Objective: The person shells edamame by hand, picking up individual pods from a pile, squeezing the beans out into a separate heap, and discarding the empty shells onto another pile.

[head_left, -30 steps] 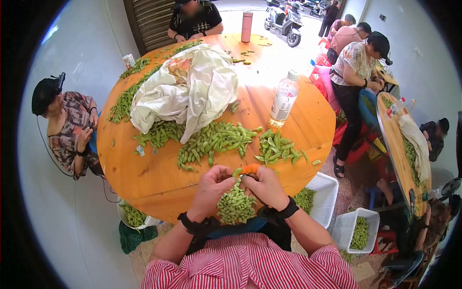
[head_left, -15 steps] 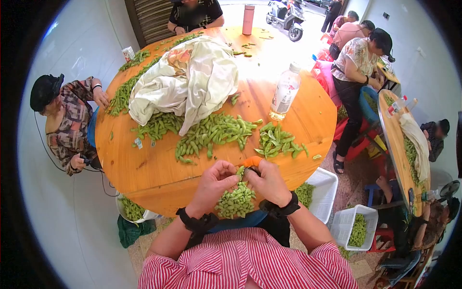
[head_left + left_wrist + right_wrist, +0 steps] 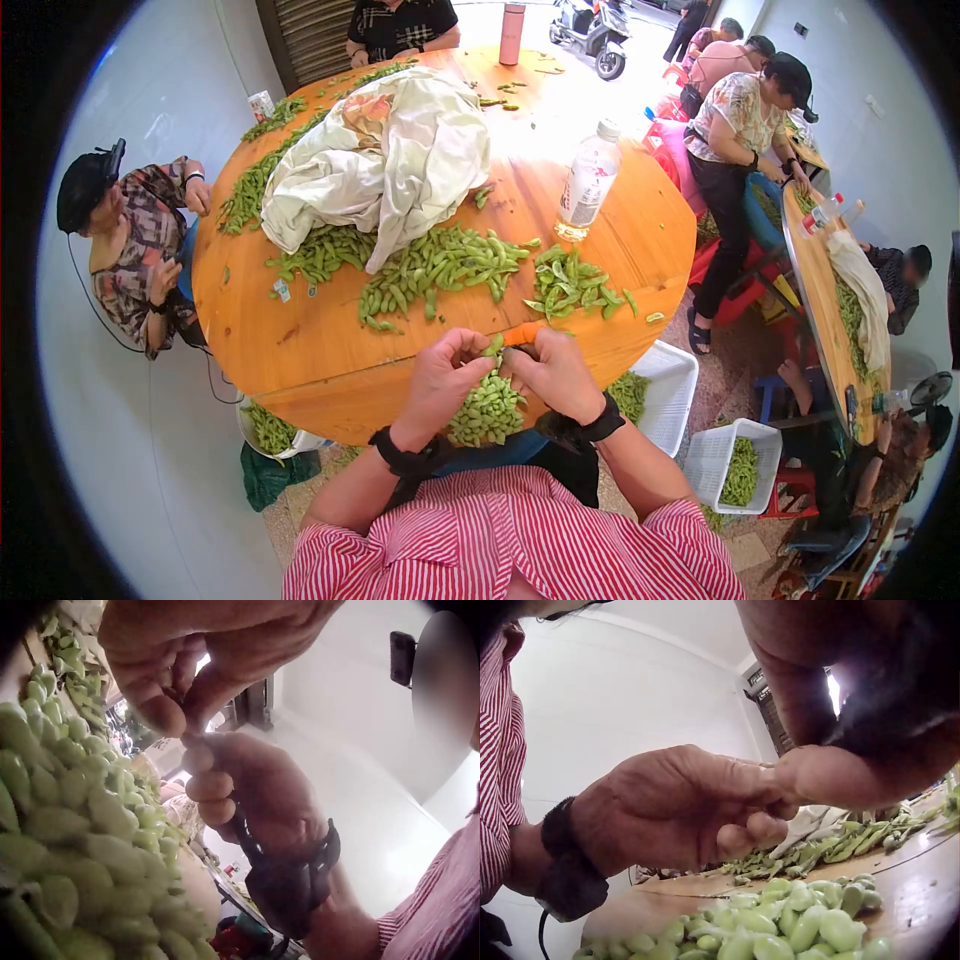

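Observation:
A green soybean pod (image 3: pixel 495 346) is between my two hands in the head view. My left hand (image 3: pixel 438 385) pinches it between thumb and fingers. From the other side my right hand (image 3: pixel 560 378) grips it, thumb against the pod; an orange cover (image 3: pixel 522 333) wraps its index finger. In both wrist views the fingertips of the two hands meet, largely hiding the pod. Right below them is a heap of shelled green beans (image 3: pixel 486 412), also large in the left wrist view (image 3: pixel 97 847) and the right wrist view (image 3: pixel 780 922).
Unshelled pods (image 3: pixel 440 268) cover part of the round wooden table (image 3: pixel 310 355), beside a white cloth bundle (image 3: pixel 390 165). A bottle (image 3: pixel 588 185) stands at the right. White baskets (image 3: pixel 672 385) with pods are on the floor. Another person (image 3: pixel 135 250) sits at the left.
My hands stay together over the beans with small finger movements at the pod. The head view has shifted slightly. The person at the left has moved their arms.

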Demonstrator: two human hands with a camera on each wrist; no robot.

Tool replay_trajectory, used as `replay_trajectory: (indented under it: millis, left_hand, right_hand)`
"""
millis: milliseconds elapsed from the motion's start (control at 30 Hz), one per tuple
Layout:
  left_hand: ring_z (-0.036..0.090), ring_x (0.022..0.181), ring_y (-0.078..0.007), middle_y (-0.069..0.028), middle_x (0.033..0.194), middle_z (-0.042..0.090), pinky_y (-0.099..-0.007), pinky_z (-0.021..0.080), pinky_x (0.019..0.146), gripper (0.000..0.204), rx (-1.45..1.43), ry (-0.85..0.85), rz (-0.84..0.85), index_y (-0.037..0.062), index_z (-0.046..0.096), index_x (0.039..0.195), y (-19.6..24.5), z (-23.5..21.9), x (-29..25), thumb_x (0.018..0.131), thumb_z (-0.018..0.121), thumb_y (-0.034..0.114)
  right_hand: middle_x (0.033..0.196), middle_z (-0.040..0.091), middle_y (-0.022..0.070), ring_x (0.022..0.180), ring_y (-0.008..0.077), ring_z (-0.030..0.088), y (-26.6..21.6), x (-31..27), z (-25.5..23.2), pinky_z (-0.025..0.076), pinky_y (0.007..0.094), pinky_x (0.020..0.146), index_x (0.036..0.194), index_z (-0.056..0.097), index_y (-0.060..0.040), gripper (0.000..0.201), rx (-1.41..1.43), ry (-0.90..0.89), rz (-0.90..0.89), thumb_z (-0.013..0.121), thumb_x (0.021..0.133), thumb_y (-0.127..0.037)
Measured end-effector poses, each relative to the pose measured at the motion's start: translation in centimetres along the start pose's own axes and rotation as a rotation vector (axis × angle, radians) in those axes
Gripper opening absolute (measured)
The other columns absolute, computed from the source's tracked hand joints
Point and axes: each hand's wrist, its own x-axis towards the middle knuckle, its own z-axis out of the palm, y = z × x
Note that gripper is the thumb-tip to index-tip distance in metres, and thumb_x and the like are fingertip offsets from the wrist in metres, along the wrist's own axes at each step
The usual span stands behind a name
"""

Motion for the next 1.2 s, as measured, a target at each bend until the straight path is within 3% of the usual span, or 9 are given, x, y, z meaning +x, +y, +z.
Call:
replay_trajectory:
  millis: [200, 367, 533, 700, 900, 967, 1033, 1133, 1200]
  left_hand:
    - [0.057, 0.07, -0.0074, -0.0005, 0.083, 0.062, -0.0234, 0.047, 0.062, 0.015, 0.438, 0.091, 0.267, 0.0015, 0.059, 0.095, -0.5, 0.3, -0.1, 0.084, 0.069, 0.0]
    - [0.057, 0.065, -0.0163, -0.008, 0.078, 0.058, -0.0288, 0.047, 0.061, 0.019, 0.637, 0.145, 0.468, 0.0003, 0.056, 0.09, -0.2, 1.0, -0.3, 0.08, 0.072, -0.001]
    - [0.057, 0.071, -0.0357, -0.0161, 0.079, 0.055, -0.0369, 0.046, 0.06, 0.018, 0.7, 0.103, 0.559, 0.0005, 0.055, 0.087, -0.3, 0.8, -0.3, 0.077, 0.071, -0.001]
    - [0.058, 0.063, -0.0121, -0.0034, 0.078, 0.062, -0.025, 0.046, 0.059, 0.016, 0.425, 0.017, 0.275, 0.0013, 0.058, 0.087, -1.4, -0.4, 0.2, 0.081, 0.071, -0.002]
    - [0.06, 0.066, -0.0096, -0.0032, 0.079, 0.064, -0.0234, 0.049, 0.061, 0.013, -0.061, -0.117, -0.172, 0.0009, 0.061, 0.092, 1.0, -1.2, 0.4, 0.082, 0.07, 0.0]
    - [0.06, 0.066, -0.0095, -0.0037, 0.08, 0.064, -0.0235, 0.05, 0.061, 0.013, -0.162, -0.139, -0.217, 0.0004, 0.061, 0.094, 0.2, -1.8, 0.8, 0.083, 0.07, 0.001]
    - [0.06, 0.065, -0.0095, -0.0041, 0.08, 0.065, -0.0235, 0.05, 0.062, 0.014, -0.263, -0.161, -0.261, -0.0001, 0.061, 0.095, 0.3, -1.7, 0.8, 0.084, 0.07, 0.002]
    - [0.062, 0.067, -0.0159, -0.0076, 0.082, 0.066, -0.0268, 0.05, 0.062, 0.012, -0.022, -0.089, -0.191, -0.0015, 0.062, 0.092, 0.8, -0.6, 0.3, 0.086, 0.069, 0.006]
    - [0.063, 0.073, -0.0276, -0.0143, 0.082, 0.063, -0.0337, 0.05, 0.066, 0.014, 0.696, 0.015, 0.404, -0.0033, 0.06, 0.094, 0.6, -0.1, -0.2, 0.086, 0.066, 0.006]
  right_hand:
    - [0.066, 0.064, 0.0097, 0.055, 0.0149, 0.062, 0.9, 0.3, 0.4, 0.048, 0.0308, 0.052, 0.093, 0.064, 0.0041, 0.016, -0.036, 0.033, -0.032, 0.059, 0.086, -0.01]
    - [0.069, 0.059, 0.0256, 0.064, 0.0401, 0.061, 0.7, 0.3, 0.7, 0.047, 0.0443, 0.058, 0.088, 0.059, 0.0054, 0.016, -0.32, 0.132, -0.202, 0.057, 0.082, -0.008]
    - [0.072, 0.06, 0.023, 0.065, 0.037, 0.06, 1.2, 0.5, 0.8, 0.047, 0.0402, 0.058, 0.094, 0.059, 0.0025, 0.015, -0.438, 0.14, -0.27, 0.057, 0.083, -0.007]
    - [0.07, 0.059, 0.0225, 0.063, 0.036, 0.06, 2.0, 0.8, 0.5, 0.047, 0.04, 0.058, 0.093, 0.058, 0.0027, 0.012, -0.421, 0.094, -0.357, 0.057, 0.085, -0.006]
    - [0.071, 0.059, 0.0246, 0.066, 0.0393, 0.062, 1.6, 0.8, 0.4, 0.048, 0.0445, 0.059, 0.088, 0.057, 0.0047, 0.014, -0.313, 0.013, -0.246, 0.056, 0.086, -0.009]
    - [0.067, 0.06, 0.0028, 0.056, 0.0093, 0.058, 1.4, 0.7, 0.4, 0.046, 0.0248, 0.051, 0.092, 0.059, -0.0008, 0.007, -0.071, -0.075, -0.039, 0.054, 0.09, -0.006]
    - [0.067, 0.06, 0.0014, 0.056, 0.0082, 0.058, 1.0, 0.7, 0.4, 0.046, 0.0237, 0.051, 0.093, 0.058, -0.0012, 0.008, 0.036, -0.096, 0.019, 0.053, 0.091, -0.006]
    - [0.065, 0.059, 0.0056, 0.055, 0.0115, 0.058, 1.3, 0.8, 0.6, 0.046, 0.0272, 0.051, 0.089, 0.057, 0.0014, 0.01, 0.094, -0.078, 0.037, 0.053, 0.09, -0.008]
    - [0.063, 0.059, 0.0113, 0.054, 0.0158, 0.059, 1.8, 1.0, 0.6, 0.046, 0.0319, 0.051, 0.084, 0.056, 0.0045, 0.016, 0.047, -0.041, -0.004, 0.054, 0.088, -0.011]
